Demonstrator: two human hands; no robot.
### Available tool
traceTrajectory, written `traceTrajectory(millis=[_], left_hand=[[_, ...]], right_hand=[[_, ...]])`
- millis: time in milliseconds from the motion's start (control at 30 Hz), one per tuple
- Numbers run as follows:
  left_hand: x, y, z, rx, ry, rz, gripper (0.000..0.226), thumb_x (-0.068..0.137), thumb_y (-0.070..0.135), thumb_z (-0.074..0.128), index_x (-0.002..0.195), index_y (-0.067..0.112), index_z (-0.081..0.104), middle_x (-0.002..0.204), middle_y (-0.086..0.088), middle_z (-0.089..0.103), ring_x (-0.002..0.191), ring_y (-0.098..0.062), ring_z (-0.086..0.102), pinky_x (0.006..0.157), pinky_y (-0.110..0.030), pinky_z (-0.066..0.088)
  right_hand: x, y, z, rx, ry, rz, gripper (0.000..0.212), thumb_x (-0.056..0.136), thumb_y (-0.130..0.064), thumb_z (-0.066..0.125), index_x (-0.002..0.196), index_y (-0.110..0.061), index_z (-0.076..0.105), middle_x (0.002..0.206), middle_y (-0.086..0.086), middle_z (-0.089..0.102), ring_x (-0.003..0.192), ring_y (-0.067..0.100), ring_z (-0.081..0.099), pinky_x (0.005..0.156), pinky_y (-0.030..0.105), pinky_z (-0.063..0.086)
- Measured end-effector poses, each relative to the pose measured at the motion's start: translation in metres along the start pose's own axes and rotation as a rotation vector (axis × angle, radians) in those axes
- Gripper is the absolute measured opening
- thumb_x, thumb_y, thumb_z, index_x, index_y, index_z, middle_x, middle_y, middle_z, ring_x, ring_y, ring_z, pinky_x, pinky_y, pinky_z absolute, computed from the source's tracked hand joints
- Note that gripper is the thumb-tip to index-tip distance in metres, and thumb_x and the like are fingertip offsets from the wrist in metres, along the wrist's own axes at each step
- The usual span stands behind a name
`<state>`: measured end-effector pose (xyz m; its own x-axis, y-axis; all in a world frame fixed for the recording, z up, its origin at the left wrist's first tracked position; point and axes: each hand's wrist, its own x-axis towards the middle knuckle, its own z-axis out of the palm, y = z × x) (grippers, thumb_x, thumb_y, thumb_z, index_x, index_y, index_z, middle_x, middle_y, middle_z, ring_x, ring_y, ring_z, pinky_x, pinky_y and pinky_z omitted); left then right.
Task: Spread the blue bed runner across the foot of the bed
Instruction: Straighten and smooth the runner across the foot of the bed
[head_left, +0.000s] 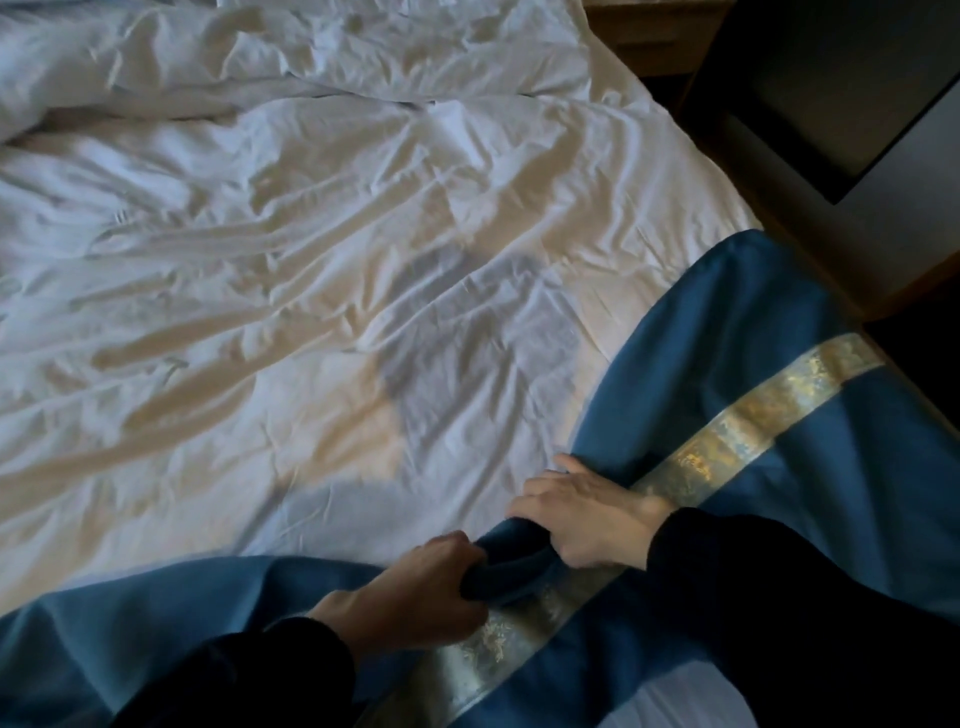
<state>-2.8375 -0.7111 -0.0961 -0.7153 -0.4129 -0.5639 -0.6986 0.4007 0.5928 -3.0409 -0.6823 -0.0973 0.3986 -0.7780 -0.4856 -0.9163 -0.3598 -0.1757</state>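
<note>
Borne on the foot of the bed (724, 192), over a rumpled white duvet (311, 260): the blue bed runner (737, 332), lying under and around both hands

Reaching in from the near edge, a left sleeve (249, 675) and a right sleeve (779, 597), both dark

Left hand (410, 592) knuckles up, fingers curled tight round a bunched dark roll of the runner

Just right of it and slightly farther out, right hand (587, 514) back up, fingers curled over the same bunched fold, wrist lying over the gold patterned band (753, 410)

Between the two hands, a short sagging loop of blue cloth

Long axis of the runner: starting left of the left hand, passing under both wrists, then angling up and away beyond the right hand to the bed's right edge, bent into a shallow V at the grip, with the gold band following along its middle

Beyond the fingertips of both hands, creased white duvet, heaped higher at the far left

Past the right hand and off the bed, at the far right, a wooden cabinet (660, 31) and a dark screen (841, 88)
</note>
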Motion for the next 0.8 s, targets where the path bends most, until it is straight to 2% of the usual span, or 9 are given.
traceTrajectory(millis=[67,133,267,333,400,467,600,700,800], left_hand=[[0.001,-0.010,-0.006,-0.168,0.098,-0.015,0.027,0.060,0.051,0.046,0.068,0.025,0.048,0.082,0.002,0.055,0.078,-0.018,0.055,0.073,-0.040,0.047],[0.002,-0.022,-0.014,-0.279,0.267,-0.041,0.029,0.063,0.055,0.045,0.070,0.027,0.048,0.073,0.005,0.057,0.072,-0.016,0.055,0.071,-0.041,0.046],[0.011,-0.048,-0.043,-0.365,0.487,-0.122,0.004,0.093,0.028,0.047,0.095,0.025,0.045,0.060,-0.003,0.055,0.053,-0.013,0.047,0.058,-0.036,0.041],[0.016,-0.062,-0.062,-0.363,0.476,-0.173,0.018,0.086,0.039,0.055,0.089,0.021,0.052,0.063,-0.003,0.057,0.056,-0.012,0.049,0.059,-0.032,0.040],[0.015,-0.072,-0.079,-0.462,0.357,-0.215,0.048,0.062,0.057,0.058,0.077,0.012,0.062,0.066,-0.005,0.062,0.059,-0.014,0.054,0.060,-0.030,0.042],[0.012,-0.084,-0.086,-0.567,0.252,-0.226,0.061,0.050,0.053,0.060,0.085,0.003,0.067,0.075,-0.012,0.069,0.066,-0.018,0.061,0.064,-0.034,0.050],[0.005,-0.114,-0.102,-0.313,0.391,-0.239,0.019,0.063,0.029,0.070,0.068,0.016,0.057,0.056,0.003,0.058,0.051,-0.006,0.054,0.051,-0.025,0.043],[0.007,-0.137,-0.131,-0.121,0.621,-0.323,0.029,0.073,0.016,0.072,0.060,0.020,0.046,0.055,0.004,0.050,0.057,-0.023,0.053,0.049,-0.031,0.033],[0.014,-0.151,-0.167,0.086,0.760,-0.293,0.032,0.076,0.017,0.069,0.063,0.019,0.040,0.063,-0.006,0.054,0.071,-0.035,0.058,0.054,-0.033,0.024]], right_hand=[[0.001,0.002,0.002,-0.019,0.096,0.041,0.024,0.078,-0.007,0.052,0.099,-0.019,0.054,0.098,0.005,0.057,0.095,0.026,0.053,0.093,0.039,0.032],[0.006,0.006,-0.002,-0.054,0.222,0.088,0.014,0.080,-0.009,0.055,0.091,-0.016,0.053,0.092,0.005,0.057,0.089,0.027,0.054,0.082,0.038,0.035],[0.036,0.008,-0.026,-0.120,0.416,0.149,0.026,0.066,-0.004,0.073,0.076,-0.015,0.051,0.072,0.003,0.057,0.067,0.025,0.053,0.059,0.033,0.034],[0.058,0.007,-0.046,-0.091,0.516,0.205,0.029,0.066,0.000,0.071,0.080,-0.014,0.051,0.074,0.004,0.056,0.069,0.024,0.052,0.056,0.032,0.031],[0.082,0.006,-0.066,-0.036,0.565,0.271,0.026,0.076,0.001,0.065,0.093,-0.012,0.050,0.087,0.006,0.056,0.079,0.026,0.053,0.058,0.032,0.031],[0.102,0.005,-0.080,0.007,0.552,0.346,0.024,0.084,-0.001,0.058,0.102,-0.010,0.045,0.094,0.007,0.052,0.080,0.027,0.054,0.055,0.033,0.031],[0.130,0.010,-0.078,0.182,0.455,0.421,0.025,0.087,0.001,0.054,0.090,-0.013,0.034,0.087,0.004,0.039,0.056,0.021,0.044,0.044,0.028,0.025],[0.146,0.015,-0.076,0.286,0.376,0.388,0.025,0.093,-0.005,0.052,0.082,-0.015,0.032,0.084,0.003,0.040,0.055,0.014,0.038,0.044,0.024,0.023],[0.169,0.014,-0.090,0.350,0.467,0.359,0.022,0.095,-0.008,0.051,0.082,-0.014,0.034,0.084,0.003,0.043,0.065,0.021,0.048,0.054,0.031,0.038]])
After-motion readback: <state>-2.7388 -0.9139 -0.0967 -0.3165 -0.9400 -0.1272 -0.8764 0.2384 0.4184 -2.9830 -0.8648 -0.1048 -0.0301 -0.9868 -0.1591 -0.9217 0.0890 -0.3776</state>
